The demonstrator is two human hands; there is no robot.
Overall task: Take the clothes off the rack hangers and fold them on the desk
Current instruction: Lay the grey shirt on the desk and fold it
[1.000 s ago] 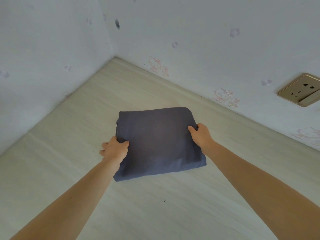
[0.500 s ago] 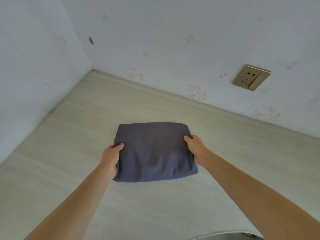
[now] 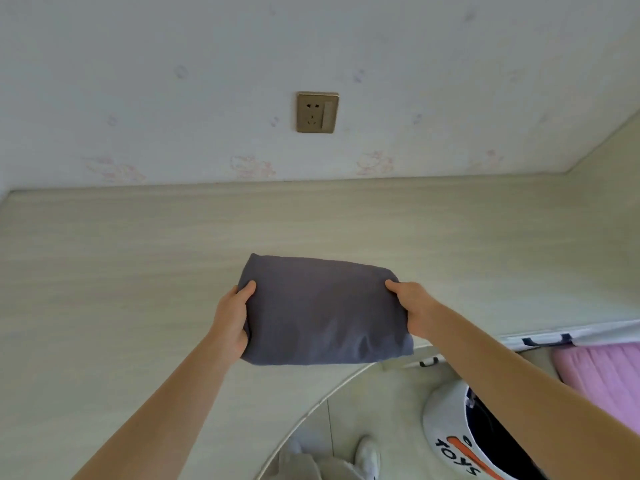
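Note:
A folded dark grey garment (image 3: 322,311) hangs lifted above the pale wooden desk (image 3: 121,265), near the desk's curved front edge. My left hand (image 3: 232,317) grips its left side, thumb on top and fingers underneath. On the right side my right hand (image 3: 414,308) holds it the same way. The fold is a compact, slightly puffy rectangle. No rack or hangers are in view.
A brass wall socket (image 3: 317,112) sits on the patterned wall behind the desk. Below the desk's rounded edge stand a white "TOYS" bin (image 3: 453,431), a pink cloth (image 3: 602,372) and a white bar with hooks (image 3: 554,336). White shoes (image 3: 367,455) show on the floor.
Both hands have carried the folded garment to the right along the desk, away from the left corner; the view swung with it, showing the desk's edge, bin and floor.

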